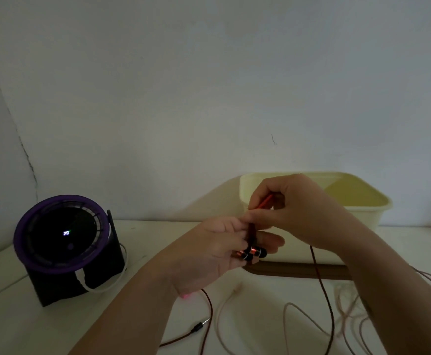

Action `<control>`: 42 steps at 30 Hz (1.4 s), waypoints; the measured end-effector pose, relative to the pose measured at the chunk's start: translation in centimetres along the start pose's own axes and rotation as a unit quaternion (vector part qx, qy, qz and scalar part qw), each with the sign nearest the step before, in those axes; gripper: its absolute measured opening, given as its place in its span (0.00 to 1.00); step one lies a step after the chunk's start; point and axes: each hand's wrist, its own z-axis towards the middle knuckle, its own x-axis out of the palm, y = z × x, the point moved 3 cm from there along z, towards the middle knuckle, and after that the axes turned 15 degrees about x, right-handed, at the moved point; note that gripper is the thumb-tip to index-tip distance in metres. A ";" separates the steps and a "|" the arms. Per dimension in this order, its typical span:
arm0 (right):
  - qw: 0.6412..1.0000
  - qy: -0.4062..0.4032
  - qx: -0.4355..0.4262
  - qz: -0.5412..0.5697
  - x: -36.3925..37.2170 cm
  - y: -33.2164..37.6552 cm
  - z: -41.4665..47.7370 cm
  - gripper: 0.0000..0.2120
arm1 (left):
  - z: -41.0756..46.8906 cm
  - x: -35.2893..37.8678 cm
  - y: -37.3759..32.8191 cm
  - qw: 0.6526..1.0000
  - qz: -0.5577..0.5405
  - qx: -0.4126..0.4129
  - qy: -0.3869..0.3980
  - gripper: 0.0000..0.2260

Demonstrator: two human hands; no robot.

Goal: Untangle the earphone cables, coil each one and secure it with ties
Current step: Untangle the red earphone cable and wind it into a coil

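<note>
Left hand (217, 249) grips the earbuds (254, 252) while right hand (293, 211) pinches the red cable (264, 202) above

One view, head-worn, wide-angle. Faces forward and slightly down: wall (209, 85) fills the upper half and more, tabletop (30, 329) the rest. Left hand (217, 252) and right hand (301, 213) sit close to the lens, low centre. Forearms enter from the bottom edge. Cable (322, 290) runs off the bottom edge, right of centre.
</note>
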 end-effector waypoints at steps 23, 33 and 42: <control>0.992 0.095 0.000 0.087 3.2 -1.0 0.8 0.14 | 0.5 -1.2 -3.3 0.941 -0.227 0.165 -0.189 0.15; 0.990 0.081 -0.038 -0.108 1.9 1.1 -1.2 0.10 | 0.5 -2.5 -2.2 0.962 -0.093 0.153 -0.206 0.14; 0.998 -0.029 -0.046 0.009 -0.8 2.0 -1.4 0.11 | 0.1 -1.5 -0.7 0.986 0.134 0.058 -0.084 0.17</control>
